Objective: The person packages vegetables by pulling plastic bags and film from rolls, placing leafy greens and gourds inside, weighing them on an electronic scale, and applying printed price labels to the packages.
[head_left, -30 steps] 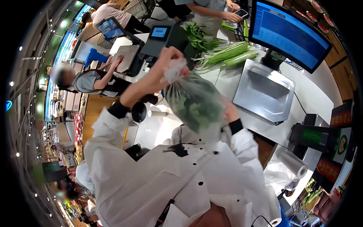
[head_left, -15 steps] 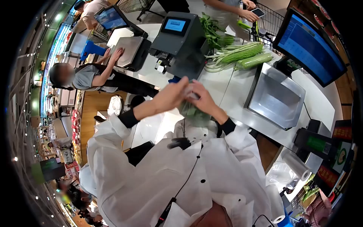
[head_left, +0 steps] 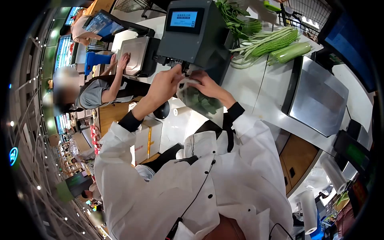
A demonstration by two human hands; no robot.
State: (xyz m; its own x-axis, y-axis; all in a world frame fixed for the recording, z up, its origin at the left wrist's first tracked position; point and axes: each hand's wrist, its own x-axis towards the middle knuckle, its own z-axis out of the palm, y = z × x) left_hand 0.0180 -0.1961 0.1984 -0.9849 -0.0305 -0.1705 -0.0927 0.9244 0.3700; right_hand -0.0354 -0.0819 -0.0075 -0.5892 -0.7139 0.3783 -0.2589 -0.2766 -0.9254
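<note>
A clear plastic bag of green leafy vegetables (head_left: 202, 102) hangs in front of me, its gathered neck at the slot of a dark grey bag-sealing machine (head_left: 182, 42). My left hand (head_left: 164, 86) is closed on the neck's end, fingertips against the machine's front opening. My right hand (head_left: 209, 86) grips the bag just below its neck, thumb and fingers pressed together. The hands partly hide the neck, so I cannot tell how deep it sits in the slot.
On the white counter (head_left: 246, 86) lie long beans (head_left: 260, 44), a bagged green gourd (head_left: 290, 53) and leafy greens (head_left: 240, 24). A metal scale (head_left: 318, 96) stands at right, with a monitor (head_left: 352, 44) behind. A co-worker (head_left: 94, 90) touches another scale (head_left: 134, 54) at left.
Both hands have brought the bag's neck up to the machine's front; before, they were together at the neck, away from the slot. My view has shifted, bringing the machine nearer.
</note>
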